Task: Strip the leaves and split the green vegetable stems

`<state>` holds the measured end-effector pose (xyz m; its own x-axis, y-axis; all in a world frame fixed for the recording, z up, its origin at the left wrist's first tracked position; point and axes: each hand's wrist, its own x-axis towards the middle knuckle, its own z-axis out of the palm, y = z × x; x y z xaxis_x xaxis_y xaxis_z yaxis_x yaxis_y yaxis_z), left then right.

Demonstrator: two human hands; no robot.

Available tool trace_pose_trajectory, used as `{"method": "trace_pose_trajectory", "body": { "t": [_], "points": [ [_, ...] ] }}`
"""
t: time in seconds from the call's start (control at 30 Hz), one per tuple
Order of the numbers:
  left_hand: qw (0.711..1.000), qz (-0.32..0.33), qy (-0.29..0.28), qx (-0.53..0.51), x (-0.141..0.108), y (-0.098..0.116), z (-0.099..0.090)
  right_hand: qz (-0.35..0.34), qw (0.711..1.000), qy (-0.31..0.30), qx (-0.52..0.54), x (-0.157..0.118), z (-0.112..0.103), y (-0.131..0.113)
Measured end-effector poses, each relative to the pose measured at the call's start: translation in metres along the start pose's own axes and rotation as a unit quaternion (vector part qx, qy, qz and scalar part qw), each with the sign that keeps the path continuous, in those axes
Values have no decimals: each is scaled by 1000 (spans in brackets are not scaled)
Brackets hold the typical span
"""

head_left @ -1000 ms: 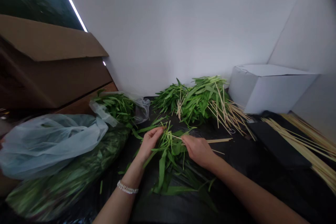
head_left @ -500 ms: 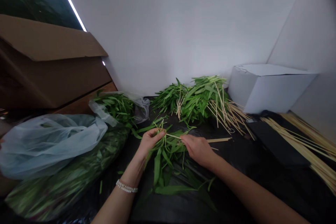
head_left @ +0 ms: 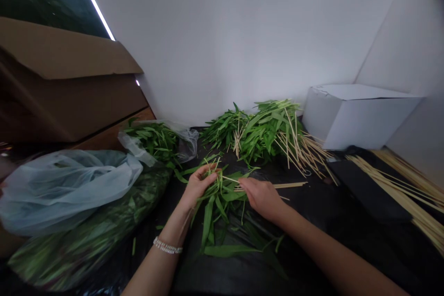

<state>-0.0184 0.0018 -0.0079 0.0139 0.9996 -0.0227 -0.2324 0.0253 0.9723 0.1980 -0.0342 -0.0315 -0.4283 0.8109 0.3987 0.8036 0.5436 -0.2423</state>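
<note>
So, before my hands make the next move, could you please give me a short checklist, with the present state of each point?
1. Left hand has the green stems between thumb and fingers: ok.
2. Right hand holds the thin stick: ok.
3. Far tip of the stick is in the right place: cannot tell, stems and left fingers hide it.
4. Spare sticks lie close to the right hand: ok.
5. Black sheet is free of stray bits: not ok, a small green piece lies on it.
</note>
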Motion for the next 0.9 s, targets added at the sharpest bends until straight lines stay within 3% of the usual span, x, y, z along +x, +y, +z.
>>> {"method": "trace_pose_trajectory", "body": {
  "t": [0.13,0.33,0.73,0.8,0.9],
  "points": [
    [998,-16,19,-56,3,1,-5,5,1000,6,15,1,0,1],
    [999,-26,35,-28,3,-4,-5,8,1000,1,17,0,0,1],
    [1000,-9,7,12,0,-6,1,4,1000,8,28,1,2,2],
    [1000,-3,4,6,2,-5,-1,13,999,33,27,1,0,4],
    [999,-1,42,-28,7,-2,-10,63,989,127,47,3,-5,13]
  ]
}}
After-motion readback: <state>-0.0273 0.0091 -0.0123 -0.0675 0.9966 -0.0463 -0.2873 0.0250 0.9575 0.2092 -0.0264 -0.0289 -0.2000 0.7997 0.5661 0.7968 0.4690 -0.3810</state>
